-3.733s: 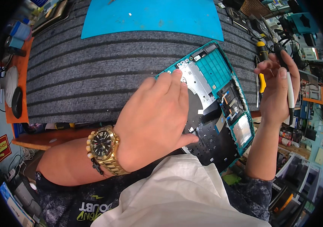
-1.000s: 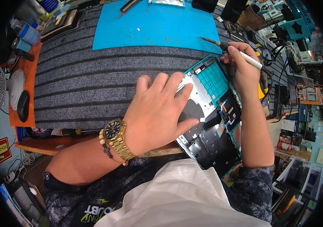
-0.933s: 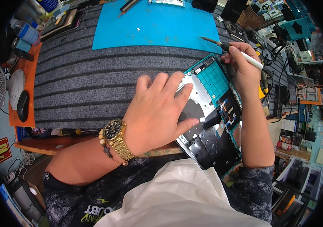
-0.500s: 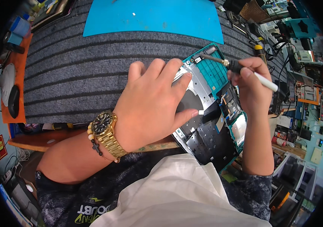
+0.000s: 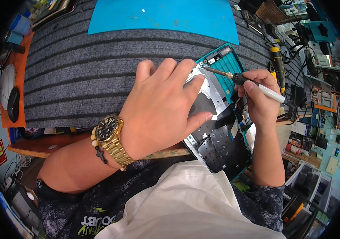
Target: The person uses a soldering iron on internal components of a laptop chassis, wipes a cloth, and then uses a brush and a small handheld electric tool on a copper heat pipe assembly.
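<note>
An opened laptop case point(image 5: 223, 151), teal-edged with a black and silver inside, lies slanted at the bench's near edge, its lower end by my lap. My left hand point(image 5: 158, 99) rests over its left side, fingers spread and thumb stretched out across the metal. In my right hand point(image 5: 263, 103) is a soldering iron point(image 5: 272, 94) with a white handle and black collar, gripped like a pen. Its thin metal tip points left and reaches the case's far corner, close to my left fingertips. Whether the tip touches the metal I cannot tell.
Grey ribbed cloth point(image 5: 74, 75) covers the bench, with a blue mat point(image 5: 162, 16) at the far side. A yellow-and-black tool point(image 5: 276, 63) lies right of the case, near tangled cables. On the left, a black oval object point(image 5: 14, 104) sits on an orange surface.
My right hand has moved slightly left and down, bringing the iron's tip from over the teal corner to the silver metal near my left fingers. My left hand stays nearly where it was.
</note>
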Demonstrator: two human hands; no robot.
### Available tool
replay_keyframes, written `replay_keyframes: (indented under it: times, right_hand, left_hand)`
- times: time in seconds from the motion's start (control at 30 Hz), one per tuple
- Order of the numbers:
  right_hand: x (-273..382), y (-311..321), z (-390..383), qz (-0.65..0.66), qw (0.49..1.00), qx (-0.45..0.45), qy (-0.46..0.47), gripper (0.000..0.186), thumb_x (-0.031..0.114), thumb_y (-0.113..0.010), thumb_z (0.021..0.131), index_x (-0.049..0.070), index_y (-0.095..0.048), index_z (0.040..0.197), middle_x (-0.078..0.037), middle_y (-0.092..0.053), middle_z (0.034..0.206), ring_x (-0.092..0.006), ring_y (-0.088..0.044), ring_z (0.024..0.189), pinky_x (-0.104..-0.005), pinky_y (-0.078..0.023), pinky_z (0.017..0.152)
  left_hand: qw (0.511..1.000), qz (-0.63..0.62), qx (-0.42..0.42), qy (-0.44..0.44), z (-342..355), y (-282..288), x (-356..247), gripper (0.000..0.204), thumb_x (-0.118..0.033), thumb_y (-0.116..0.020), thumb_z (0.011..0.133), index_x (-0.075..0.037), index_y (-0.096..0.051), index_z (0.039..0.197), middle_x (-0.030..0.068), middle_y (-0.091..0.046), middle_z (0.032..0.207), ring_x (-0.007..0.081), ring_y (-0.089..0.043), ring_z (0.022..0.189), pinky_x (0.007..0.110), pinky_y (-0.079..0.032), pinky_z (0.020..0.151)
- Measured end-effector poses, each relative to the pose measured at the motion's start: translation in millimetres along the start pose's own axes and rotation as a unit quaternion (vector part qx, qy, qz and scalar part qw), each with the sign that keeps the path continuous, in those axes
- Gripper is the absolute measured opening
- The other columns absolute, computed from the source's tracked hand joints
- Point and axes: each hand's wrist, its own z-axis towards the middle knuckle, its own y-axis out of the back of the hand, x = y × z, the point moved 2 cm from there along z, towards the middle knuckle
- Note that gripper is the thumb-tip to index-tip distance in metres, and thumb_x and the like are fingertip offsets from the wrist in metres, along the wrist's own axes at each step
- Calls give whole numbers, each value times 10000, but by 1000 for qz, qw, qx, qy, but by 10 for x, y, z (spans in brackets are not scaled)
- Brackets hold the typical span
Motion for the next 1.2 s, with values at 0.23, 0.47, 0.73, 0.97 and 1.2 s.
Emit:
replay_keyframes:
  times: [0.23, 0.47, 0.73, 0.97, 1.2]
  right_hand:
    - [-9, -7, 8, -6, 1000, 2, 1, 210, -27, -771, 999, -40, -734, 1205, -84, -757, 948, -145, -721, 833, -297, -585, 771]
    - [1, -8, 6, 3, 1000, 5, 7, 213, -28, -769, 999, -46, -730, 1207, -91, -757, 948, -148, -720, 833, -301, -585, 765]
    - [-6, -10, 17, -5, 1000, 2, 0, 207, -29, -767, 1000, -50, -732, 1203, -93, -759, 946, -141, -717, 821, -290, -581, 757]
    - [-11, -19, 25, -13, 1000, 0, -3, 208, -22, -769, 1004, -50, -734, 1207, -86, -759, 946, -134, -717, 823, -284, -583, 755]
    - [-10, -29, 16, -12, 1000, 2, 4, 205, -15, -783, 1005, -49, -736, 1201, -83, -760, 955, -134, -719, 825, -284, -587, 759]
  left_hand:
    - [1000, -3, -1, 2, 3, -10, -2, 635, -500, -842, 939, -38, -772, 1369, 153, -641, 1491, 340, -594, 1285, 535, -409, 1068]
    - [1000, -1, -7, -1, -9, -10, 5, 637, -498, -845, 938, -38, -772, 1373, 153, -641, 1495, 340, -592, 1288, 539, -410, 1069]
    - [1000, -7, -3, 2, -9, -11, 3, 636, -494, -848, 935, -41, -773, 1375, 154, -640, 1500, 340, -591, 1293, 533, -409, 1068]
    - [1000, -10, -4, 4, -10, -6, -2, 640, -484, -856, 930, -36, -771, 1378, 158, -641, 1504, 342, -590, 1299, 538, -408, 1078]
    - [1000, -9, -4, 3, -9, -7, -2, 648, -481, -856, 928, -31, -768, 1387, 161, -642, 1505, 340, -591, 1302, 537, -407, 1080]
